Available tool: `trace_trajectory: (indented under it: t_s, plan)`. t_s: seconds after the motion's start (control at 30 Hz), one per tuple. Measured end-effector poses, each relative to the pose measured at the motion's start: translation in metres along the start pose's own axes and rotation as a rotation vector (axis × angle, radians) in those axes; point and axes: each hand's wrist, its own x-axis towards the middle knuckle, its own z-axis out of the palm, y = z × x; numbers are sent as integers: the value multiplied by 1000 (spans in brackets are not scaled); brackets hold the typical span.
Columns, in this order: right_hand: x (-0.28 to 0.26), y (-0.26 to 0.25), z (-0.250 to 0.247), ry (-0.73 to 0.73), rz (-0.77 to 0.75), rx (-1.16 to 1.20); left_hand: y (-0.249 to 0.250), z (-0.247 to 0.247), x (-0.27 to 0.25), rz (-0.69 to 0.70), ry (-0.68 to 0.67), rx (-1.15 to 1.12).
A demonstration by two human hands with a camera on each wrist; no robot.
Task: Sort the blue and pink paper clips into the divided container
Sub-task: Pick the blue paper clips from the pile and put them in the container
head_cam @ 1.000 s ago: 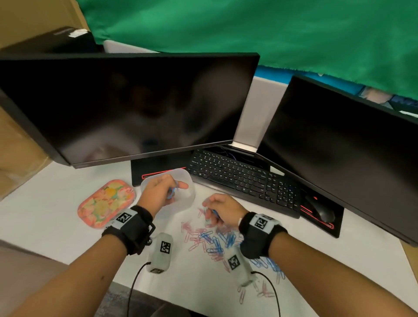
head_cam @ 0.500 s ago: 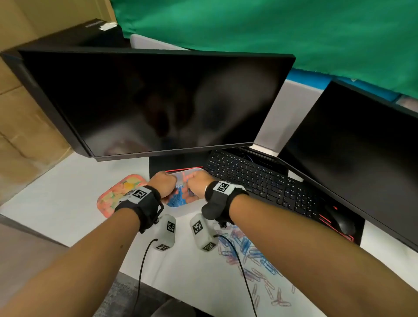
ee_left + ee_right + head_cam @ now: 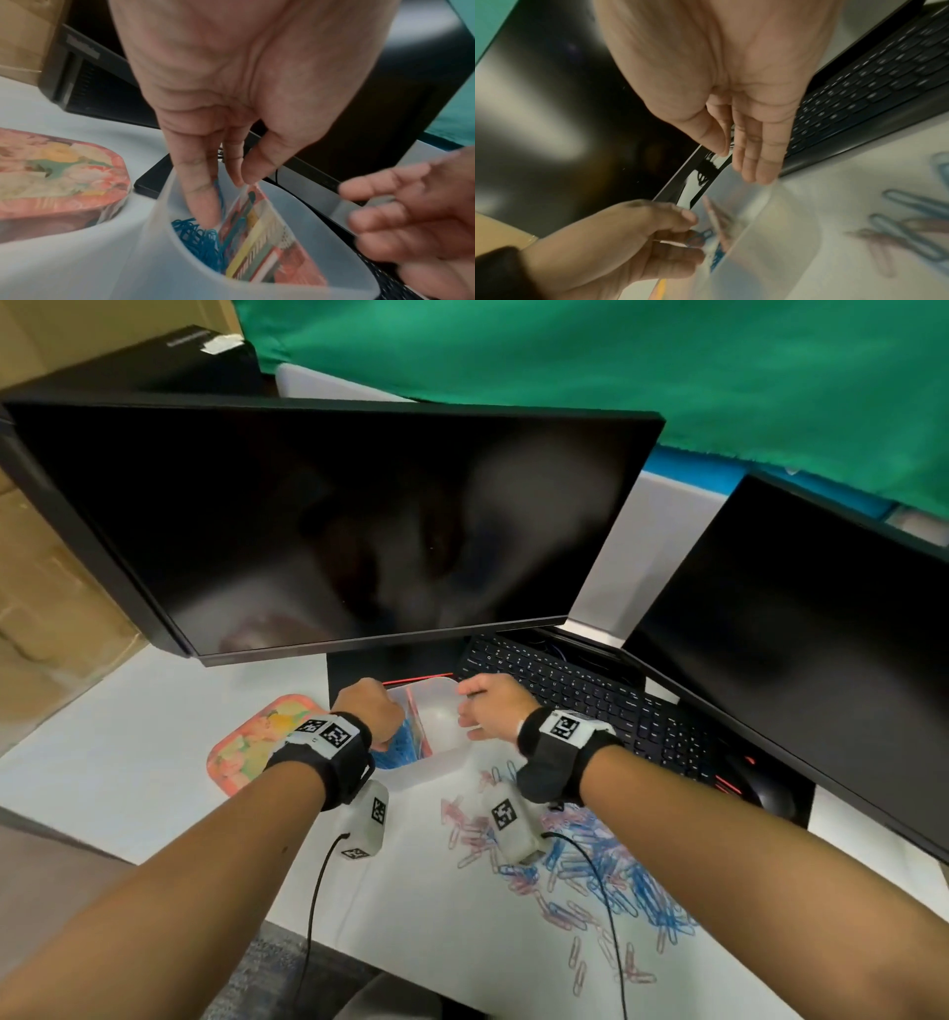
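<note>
A translucent divided container (image 3: 436, 762) (image 3: 159, 253) stands in front of the monitor stand, with a patterned divider (image 3: 413, 716) (image 3: 259, 243) across it. Blue paper clips (image 3: 400, 747) (image 3: 203, 241) fill its left compartment. My left hand (image 3: 369, 711) (image 3: 228, 199) reaches down into that compartment, and a blue clip (image 3: 700, 235) shows pinched at its fingertips. My right hand (image 3: 482, 706) (image 3: 740, 165) hovers at the container's right rim with straight fingers and holds nothing. Loose blue and pink clips (image 3: 580, 865) (image 3: 911, 233) lie scattered on the white table under my right forearm.
A floral lid (image 3: 257, 742) (image 3: 59, 176) lies left of the container. Behind it stand a large monitor (image 3: 334, 521) and a keyboard (image 3: 590, 706), with a second monitor (image 3: 821, 634) and a mouse (image 3: 760, 793) to the right. Camera cables trail off the table's front edge.
My right hand left the loose pile, went over the container and now sits at its right rim. My left hand has dropped lower into the left compartment.
</note>
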Motion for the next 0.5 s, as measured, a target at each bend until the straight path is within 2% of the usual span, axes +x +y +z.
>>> trace_trajectory:
  t_s: [0.1, 0.17, 0.23, 0.3, 0.37, 0.5]
  plan:
    - [-16, 28, -31, 42, 29, -57, 7, 6, -7, 79, 89, 76]
    - [-31, 52, -51, 66, 50, -127, 10, 12, -13, 193, 176, 26]
    - [-48, 79, -65, 88, 82, -194, 14, 20, -19, 351, 198, -87]
    - [-62, 104, -74, 119, 113, -230, 21, 34, -28, 532, 136, -94]
    - [-74, 129, -81, 154, 132, -255, 28, 51, -39, 646, 30, -11]
    - [-94, 174, -90, 220, 178, -298, 31, 90, -52, 689, -133, 142]
